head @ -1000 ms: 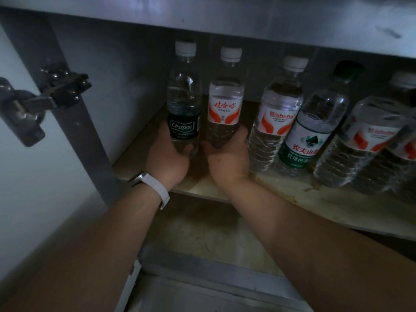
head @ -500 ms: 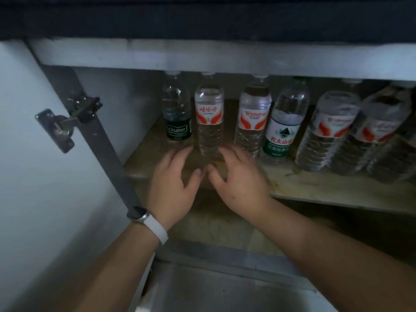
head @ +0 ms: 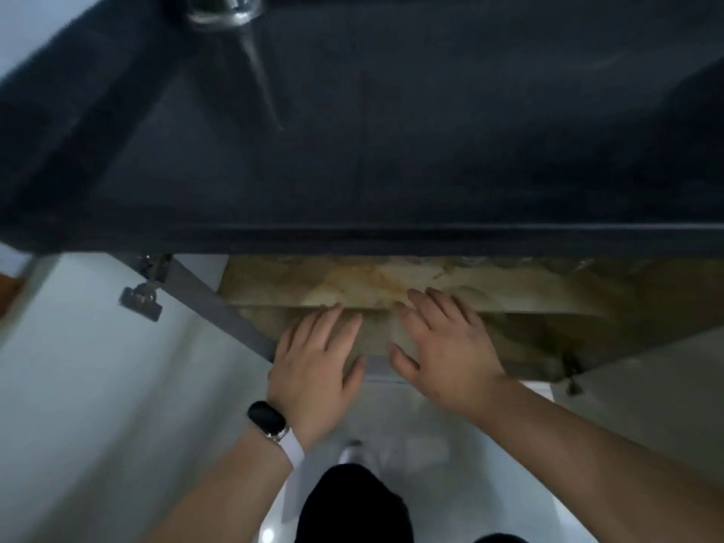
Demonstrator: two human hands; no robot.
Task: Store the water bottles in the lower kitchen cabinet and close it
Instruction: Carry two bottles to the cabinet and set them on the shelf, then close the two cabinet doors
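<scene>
Marbled shelf edge (head: 548, 308) under spread, empty left hand (head: 317, 366) and right hand (head: 442, 346), below dark countertop lip (head: 391, 241)

Left grip (head: 317, 370) & right grip (head: 446, 354) out fwd, palms down, empty.
Side by side, fingers straight & lightly spread, thumbs close w/o touching; both forearms bare, stretched fwd.

Stained beige cabinet shelf (head: 313, 280) under dark countertop (head: 391, 150); glossy white floor (head: 431, 444) below
</scene>
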